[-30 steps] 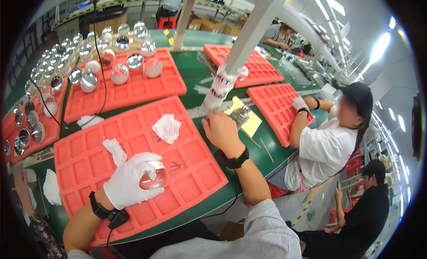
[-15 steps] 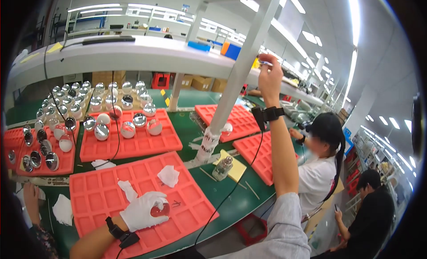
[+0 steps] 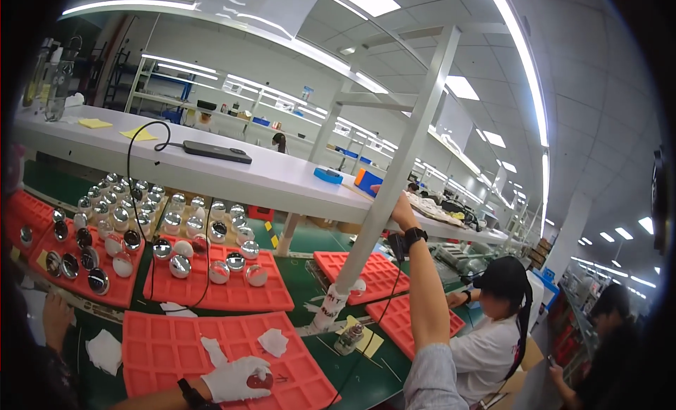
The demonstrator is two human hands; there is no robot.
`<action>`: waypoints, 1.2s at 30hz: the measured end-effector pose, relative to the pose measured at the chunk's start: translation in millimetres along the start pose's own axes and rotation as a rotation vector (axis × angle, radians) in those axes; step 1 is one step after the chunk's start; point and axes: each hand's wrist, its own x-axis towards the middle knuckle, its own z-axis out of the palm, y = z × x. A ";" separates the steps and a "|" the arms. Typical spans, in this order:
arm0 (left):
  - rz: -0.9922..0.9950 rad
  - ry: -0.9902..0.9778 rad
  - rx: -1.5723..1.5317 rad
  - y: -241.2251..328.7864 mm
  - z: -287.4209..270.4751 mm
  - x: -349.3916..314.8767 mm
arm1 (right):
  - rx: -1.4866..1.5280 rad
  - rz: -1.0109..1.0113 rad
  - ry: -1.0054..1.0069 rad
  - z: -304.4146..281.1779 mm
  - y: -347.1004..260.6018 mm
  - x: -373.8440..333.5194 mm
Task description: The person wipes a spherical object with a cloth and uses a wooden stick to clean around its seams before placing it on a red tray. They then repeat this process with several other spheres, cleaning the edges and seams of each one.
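My left hand (image 3: 234,380), in a white glove, is closed around a clear round glass piece (image 3: 260,381) through which red shows. It is low over the near red compartment tray (image 3: 165,346). Two crumpled white wipes (image 3: 272,342) lie on that tray. My right hand (image 3: 400,213), bare, reaches up to the raised white shelf (image 3: 282,176), close to an orange and blue box (image 3: 367,182). The slanted metal post (image 3: 394,170) covers its fingertips, so what they hold, if anything, does not show.
Mirrored balls (image 3: 179,267) fill red trays behind and to the left. A glass bottle (image 3: 348,339) stands by the post's base on yellow paper. A black cable (image 3: 375,325) hangs from my right wrist. A co-worker (image 3: 486,346) sits at right; another person's hand (image 3: 58,318) is at left.
The view has tilted up, showing more shelf and ceiling. My right hand, earlier raised with a small thing in its fingers, is now at the shelf behind the post. My left hand keeps the glass piece.
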 end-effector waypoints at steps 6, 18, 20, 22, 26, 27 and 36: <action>-0.059 -0.043 -0.050 3.7 -0.6 -0.3 | -0.092 -0.013 -0.232 -7.6 -18.4 -7.3; 0.058 0.007 0.037 -0.9 -0.7 3.6 | -0.452 -0.040 -0.055 -21.7 -37.9 -54.7; 0.051 0.000 0.028 1.1 -2.7 2.0 | -0.452 -0.050 -0.038 -19.3 -41.4 -68.5; 0.008 -0.012 -0.007 3.5 -2.1 2.3 | -0.099 -0.026 0.269 -16.3 -47.7 -90.9; -0.061 0.005 -0.082 11.6 -2.3 0.3 | 0.143 -0.161 0.712 13.3 -62.1 -160.5; -0.078 0.007 -0.110 12.9 -2.0 1.5 | 0.131 -0.137 0.710 27.2 -70.3 -177.8; 0.134 0.115 0.100 -0.3 9.7 12.8 | 0.402 -0.015 -0.301 218.1 -148.5 -282.5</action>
